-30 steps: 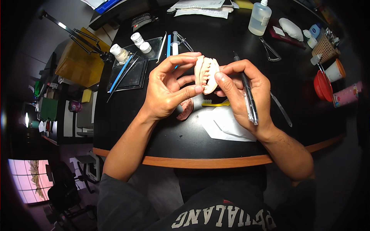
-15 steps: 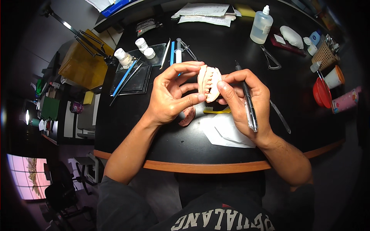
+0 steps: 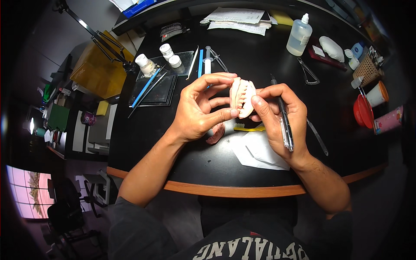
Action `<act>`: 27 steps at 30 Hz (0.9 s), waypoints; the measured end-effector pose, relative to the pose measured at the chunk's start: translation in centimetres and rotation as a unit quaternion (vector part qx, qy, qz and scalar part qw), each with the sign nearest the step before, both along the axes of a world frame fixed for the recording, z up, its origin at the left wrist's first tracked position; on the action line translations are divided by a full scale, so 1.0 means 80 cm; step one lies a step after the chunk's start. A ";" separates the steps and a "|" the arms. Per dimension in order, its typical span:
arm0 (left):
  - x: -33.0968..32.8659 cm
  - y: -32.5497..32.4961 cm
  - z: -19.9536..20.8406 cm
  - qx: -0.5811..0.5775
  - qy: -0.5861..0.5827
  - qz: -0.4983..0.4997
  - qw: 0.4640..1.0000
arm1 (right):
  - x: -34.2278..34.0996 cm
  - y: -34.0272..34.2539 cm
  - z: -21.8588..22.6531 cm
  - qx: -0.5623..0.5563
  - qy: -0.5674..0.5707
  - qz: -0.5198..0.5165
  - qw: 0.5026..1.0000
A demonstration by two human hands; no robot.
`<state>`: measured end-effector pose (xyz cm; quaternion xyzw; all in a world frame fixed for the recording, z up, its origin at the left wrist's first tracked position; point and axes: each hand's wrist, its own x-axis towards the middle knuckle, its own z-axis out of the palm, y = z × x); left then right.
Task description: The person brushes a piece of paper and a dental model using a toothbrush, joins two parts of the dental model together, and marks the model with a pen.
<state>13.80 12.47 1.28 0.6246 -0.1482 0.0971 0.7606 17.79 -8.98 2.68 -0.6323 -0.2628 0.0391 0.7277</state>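
Two pale pink plaster dental casts (image 3: 245, 99) are held together above the desk, their rows of teeth meeting. My left hand (image 3: 195, 108) grips the left half between thumb and fingertips. With thumb and index finger, my right hand (image 3: 288, 119) pinches the other half. A black pen (image 3: 282, 113) with a clear end also rests in the right hand, slanting between the fingers. Partly hidden below my left hand is a darker pink dental model (image 3: 215, 133). Under the right hand lie a yellow toothbrush (image 3: 248, 128) and folded white paper (image 3: 253, 151); a metal spatula (image 3: 317, 137) is to its right.
White-lidded jars (image 3: 146, 65), a black box (image 3: 156, 91) with blue-handled tools and a syringe (image 3: 207, 65) occupy the left. A clear bottle (image 3: 299, 35), metal calipers (image 3: 307, 71), a woven holder (image 3: 365, 71) and a red bowl (image 3: 362, 112) stand right. Wooden trim (image 3: 234, 190) borders the desk.
The whole view has shifted slightly, so the desk items appear a little further right and lower. The casts are tilted a bit more; both hands keep their grip.
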 end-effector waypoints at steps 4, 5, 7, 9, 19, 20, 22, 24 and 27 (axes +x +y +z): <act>0.001 -0.001 0.002 0.004 0.000 0.000 1.000 | 0.001 -0.002 0.000 0.000 0.001 0.001 1.000; 0.001 0.000 0.002 0.008 -0.002 -0.003 1.000 | 0.000 -0.002 -0.001 0.003 -0.001 -0.001 1.000; -0.001 0.001 0.001 0.008 0.000 -0.001 1.000 | -0.001 0.000 -0.001 0.003 -0.001 0.000 1.000; 0.000 0.000 0.001 0.007 0.000 -0.003 1.000 | -0.001 0.000 0.000 0.001 -0.004 -0.002 1.000; 0.000 0.001 -0.001 0.014 -0.005 0.001 1.000 | -0.001 0.000 -0.002 0.005 0.004 0.001 1.000; 0.001 0.001 -0.001 0.012 -0.005 0.000 1.000 | -0.001 0.000 -0.001 0.001 0.003 -0.002 1.000; 0.003 0.000 -0.002 0.008 -0.006 -0.004 1.000 | 0.001 0.000 -0.001 0.004 0.001 -0.005 1.000; 0.002 0.000 -0.002 0.002 -0.003 -0.006 1.000 | 0.001 0.000 -0.002 0.005 0.003 -0.005 1.000; 0.000 -0.001 0.001 0.006 -0.002 0.008 1.000 | 0.001 0.002 0.000 -0.001 -0.002 -0.003 1.000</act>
